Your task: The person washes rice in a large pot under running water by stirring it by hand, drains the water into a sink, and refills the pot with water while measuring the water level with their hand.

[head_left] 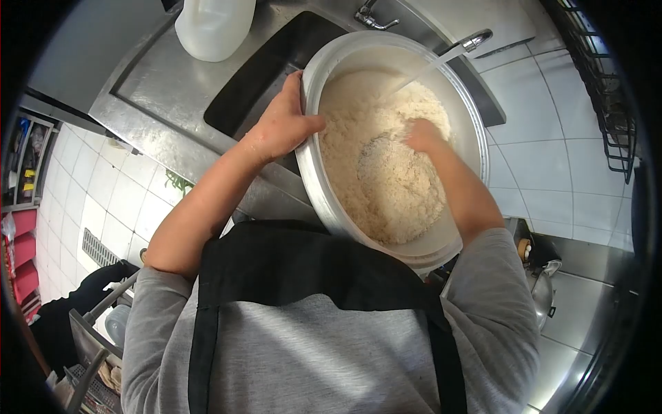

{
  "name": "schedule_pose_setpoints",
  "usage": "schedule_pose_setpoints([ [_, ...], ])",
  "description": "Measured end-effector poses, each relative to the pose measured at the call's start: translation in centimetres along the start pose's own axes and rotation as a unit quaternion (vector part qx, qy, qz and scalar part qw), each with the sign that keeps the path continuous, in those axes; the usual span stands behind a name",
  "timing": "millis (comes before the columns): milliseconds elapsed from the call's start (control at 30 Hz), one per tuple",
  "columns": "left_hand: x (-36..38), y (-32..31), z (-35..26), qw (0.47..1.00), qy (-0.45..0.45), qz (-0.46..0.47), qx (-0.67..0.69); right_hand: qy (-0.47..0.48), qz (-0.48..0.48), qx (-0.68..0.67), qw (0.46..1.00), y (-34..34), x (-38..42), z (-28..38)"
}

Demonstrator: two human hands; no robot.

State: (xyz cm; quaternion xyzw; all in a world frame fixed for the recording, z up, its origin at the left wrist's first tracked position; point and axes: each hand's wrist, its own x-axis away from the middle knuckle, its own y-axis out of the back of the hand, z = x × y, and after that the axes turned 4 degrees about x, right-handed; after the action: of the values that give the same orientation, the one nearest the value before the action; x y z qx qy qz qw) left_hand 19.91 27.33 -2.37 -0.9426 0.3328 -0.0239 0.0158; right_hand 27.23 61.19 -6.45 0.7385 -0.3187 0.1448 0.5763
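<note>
A large round pot (pixel 312 103) with a pale metal rim is tilted over the sink's edge, close against my apron. Inside lies a big mass of wet, whitish rice (pixel 396 186). My left hand (pixel 281 124) is closed on the pot's left rim, thumb on the inner side and fingers outside. My right hand (pixel 424 136) reaches in over the right side, its curled fingers dug into the rice; the fingertips are hidden. A stream of water (pixel 431 65) runs from the faucet spout (pixel 476 41) into the pot.
Behind the pot is a dark sink basin (pixel 255 86) in a steel counter (pixel 162 114). A translucent plastic jug (pixel 215 31) stands at its far left. The tap lever (pixel 376 17) is at the back. A black wire rack (pixel 607 90) hangs on the right tiled wall.
</note>
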Motion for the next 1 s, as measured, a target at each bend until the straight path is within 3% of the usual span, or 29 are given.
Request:
schedule_pose_setpoints([
  [33, 0.0, 0.0, 0.0, 1.0, -0.004, -0.001, 0.0, 0.022, -0.02, -0.01, 1.0, -1.4, -0.6, -2.7],
  [133, 0.2, -0.2, 0.1, 1.0, -0.016, -0.008, 0.0, -0.105, 0.112, -0.213, 0.965, -4.4, 0.2, -7.3],
  [233, -0.3, -0.2, 0.8, 0.999, -0.031, -0.014, -0.006, -0.169, 0.224, -0.486, 0.828, -9.4, 4.1, -8.9],
  [300, -0.5, -0.3, 1.5, 0.999, -0.043, -0.017, -0.01, -0.171, 0.273, -0.607, 0.726, -11.8, 6.2, -7.8],
  [333, -0.5, -0.3, 1.7, 0.999, -0.05, -0.021, -0.006, -0.188, 0.292, -0.623, 0.701, -13.3, 6.7, -6.7],
  [400, -0.5, -0.5, 1.7, 0.999, -0.049, -0.022, -0.002, -0.162, 0.29, -0.679, 0.655, -14.0, 8.1, -2.9],
  [467, -0.3, -0.4, 0.9, 0.999, -0.035, -0.017, -0.002, -0.076, 0.246, -0.754, 0.605, -10.2, 10.5, 2.7],
  [533, -0.3, -0.3, 0.6, 0.999, -0.025, -0.02, -0.013, -0.198, 0.202, -0.814, 0.508, -4.7, 9.5, 6.7],
  [600, -0.2, -0.3, 0.4, 0.999, -0.015, -0.02, -0.021, -0.187, 0.067, -0.869, 0.453, -2.9, 7.9, 6.7],
  [667, -0.1, -0.1, 0.2, 0.999, -0.011, -0.015, -0.027, -0.216, -0.057, -0.778, 0.588, 0.5, 7.0, 6.3],
  [733, -0.2, -0.1, 0.2, 1.0, -0.012, -0.011, -0.026, -0.205, -0.159, -0.7, 0.665, -0.3, 2.6, 3.6],
  [800, -0.2, 0.0, 0.3, 0.999, -0.012, -0.009, -0.039, -0.098, -0.258, -0.57, 0.774, -0.3, -1.6, 0.6],
  [867, -0.1, 0.0, 0.3, 0.998, -0.014, -0.014, -0.067, -0.039, -0.199, -0.409, 0.89, 1.9, -4.1, 0.3],
  [933, -0.2, 0.0, 0.3, 0.998, -0.005, -0.017, -0.065, 0.0, -0.179, -0.389, 0.904, 1.5, -9.4, 1.0],
  [1000, -0.1, 0.1, 0.2, 0.998, -0.003, -0.017, -0.062, -0.009, -0.161, -0.347, 0.924, 3.2, -9.5, 5.5],
])
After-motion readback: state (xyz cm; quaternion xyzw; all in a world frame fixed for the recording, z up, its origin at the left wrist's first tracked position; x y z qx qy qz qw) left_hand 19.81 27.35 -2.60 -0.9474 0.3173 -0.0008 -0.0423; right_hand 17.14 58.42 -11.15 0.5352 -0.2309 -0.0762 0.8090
